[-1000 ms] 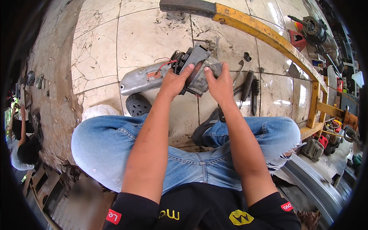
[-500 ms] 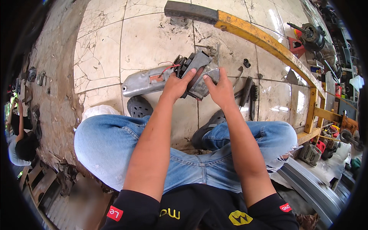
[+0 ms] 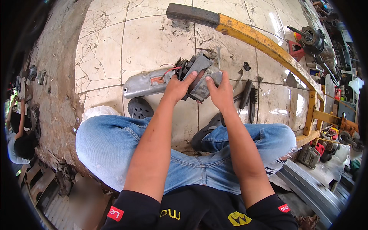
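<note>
A long grey metal housing (image 3: 140, 85) with an orange-red label lies on the tiled floor between my feet. At its right end is a grey-and-black mechanism (image 3: 198, 62) with a red wire, and my left hand (image 3: 177, 87) is closed around its near side, thumb on top. My right hand (image 3: 221, 92) grips a boxy grey metal part (image 3: 215, 78) at the mechanism's right side, thumb pressed on its face. A dark reddish-brown strip shows in the gap between the two. The undersides and most of my fingertips are hidden.
Right of my hands lie a black-handled tool (image 3: 245, 94), a black brush (image 3: 253, 97) and a small black piece (image 3: 247, 66). A yellow steel frame (image 3: 264, 36) arches over the far right. Another person (image 3: 25, 145) is at the far left.
My right hand and the boxy part have shifted slightly right and down. My left hand keeps its hold, almost still.
</note>
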The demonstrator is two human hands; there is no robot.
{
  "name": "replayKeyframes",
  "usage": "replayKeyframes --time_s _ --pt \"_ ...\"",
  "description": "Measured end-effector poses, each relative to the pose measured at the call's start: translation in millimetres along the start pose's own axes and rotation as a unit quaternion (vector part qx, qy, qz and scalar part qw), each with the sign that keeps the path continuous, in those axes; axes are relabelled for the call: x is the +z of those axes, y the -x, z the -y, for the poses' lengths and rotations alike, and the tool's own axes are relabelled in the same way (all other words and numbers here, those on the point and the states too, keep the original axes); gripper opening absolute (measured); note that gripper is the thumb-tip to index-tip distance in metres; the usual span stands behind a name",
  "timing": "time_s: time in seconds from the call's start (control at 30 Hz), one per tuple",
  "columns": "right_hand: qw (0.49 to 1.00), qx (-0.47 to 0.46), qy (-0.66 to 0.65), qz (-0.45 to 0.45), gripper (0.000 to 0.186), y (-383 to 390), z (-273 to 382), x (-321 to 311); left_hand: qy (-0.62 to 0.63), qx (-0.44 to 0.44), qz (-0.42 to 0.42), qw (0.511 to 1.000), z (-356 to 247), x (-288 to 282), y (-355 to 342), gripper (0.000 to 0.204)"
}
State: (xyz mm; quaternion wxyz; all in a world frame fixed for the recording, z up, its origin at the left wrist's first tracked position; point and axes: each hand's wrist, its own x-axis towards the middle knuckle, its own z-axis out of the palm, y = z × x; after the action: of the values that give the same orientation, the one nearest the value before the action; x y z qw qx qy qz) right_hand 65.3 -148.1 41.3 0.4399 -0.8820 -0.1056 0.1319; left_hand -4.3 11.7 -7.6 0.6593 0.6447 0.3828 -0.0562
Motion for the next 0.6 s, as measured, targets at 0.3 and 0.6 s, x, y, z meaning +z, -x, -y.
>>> replayKeyframes --time_s 0.3,0.6 --pt "0.999 -0.008 0.036 0.030 0.041 0.8 4.0 -2.7 0.011 -0.003 0.008 1.000 1.1 -1.8 0.8 0.101" --pt "0.999 -0.016 0.021 0.038 0.044 0.7 1.5 -2.1 -0.013 0.000 -0.017 1.000 3.9 -1.0 -1.9 0.103"
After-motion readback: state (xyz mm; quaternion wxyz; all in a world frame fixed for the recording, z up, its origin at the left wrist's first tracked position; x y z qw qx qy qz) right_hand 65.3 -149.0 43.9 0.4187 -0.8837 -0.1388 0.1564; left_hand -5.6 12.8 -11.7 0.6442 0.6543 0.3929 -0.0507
